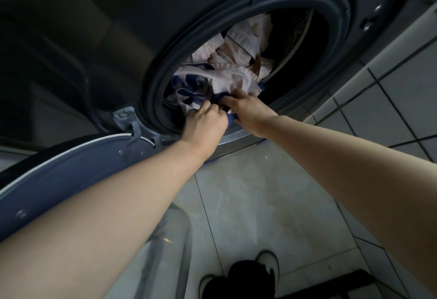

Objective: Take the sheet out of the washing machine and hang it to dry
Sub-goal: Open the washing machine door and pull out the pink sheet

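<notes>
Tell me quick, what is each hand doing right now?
Left hand: fingers curled, gripping the sheet at the drum's mouth.
Right hand: also gripping the sheet, beside the left.

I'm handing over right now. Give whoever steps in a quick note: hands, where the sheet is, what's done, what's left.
Left hand: grips the sheet at the drum's lower lip.
Right hand: grips the same bunched cloth, just beside the left.
Sheet: pale and blue fabric, almost all inside the drum; only the gripped edge reaches the rubber seal.
Done: washer door is swung open, cloth is in hand.
Left: pull the whole sheet out, carry it off, hang it to dry.
</notes>
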